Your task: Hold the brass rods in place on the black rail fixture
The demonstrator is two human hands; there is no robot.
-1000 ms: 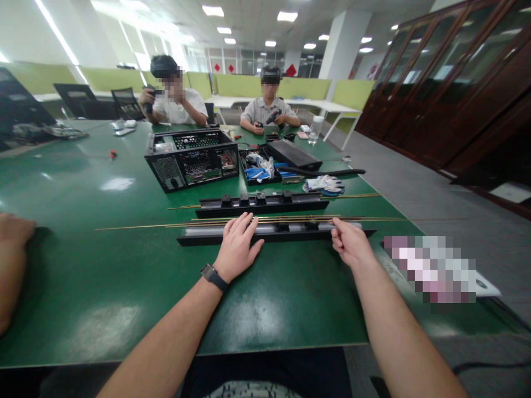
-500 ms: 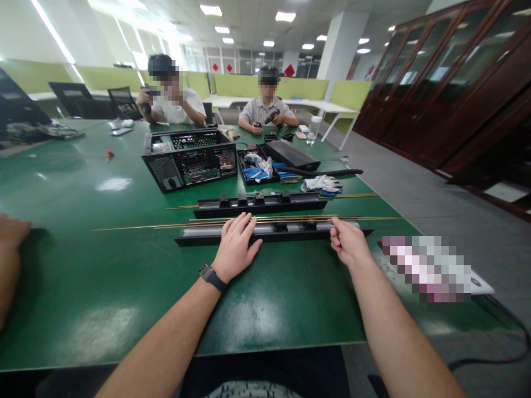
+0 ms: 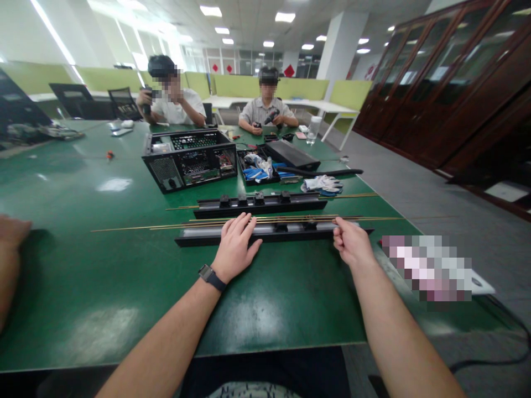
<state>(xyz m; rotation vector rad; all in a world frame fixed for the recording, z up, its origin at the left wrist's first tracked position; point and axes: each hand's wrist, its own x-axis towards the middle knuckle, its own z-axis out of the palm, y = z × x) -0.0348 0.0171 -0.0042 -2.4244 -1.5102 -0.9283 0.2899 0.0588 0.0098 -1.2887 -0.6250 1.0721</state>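
Note:
Fingers spread and palm down, my left hand [image 3: 238, 243] rests over a long black channel [image 3: 199, 242] and across several thin brass-coloured rods [image 3: 286, 220] lying along it. My right hand [image 3: 352, 240] is closed in a pinch at the right part of the rods, its fingertips on one of them. Small black blocks [image 3: 310, 225] sit inside the channel between my hands. Just behind lies a second black channel [image 3: 257, 210] carrying several similar blocks.
An opened computer case [image 3: 188, 160] stands farther back. Right of it are a tray of gloves [image 3: 258, 168], a flat black box [image 3: 292, 155] and loose gloves [image 3: 322, 184]. Two people sit across the green table [image 3: 103, 276]. Another person's arm [image 3: 10, 249] reaches in at left.
My right hand has shifted slightly to the right along the rods. The left ends of the rods have moved very slightly left. My left hand has stayed in place.

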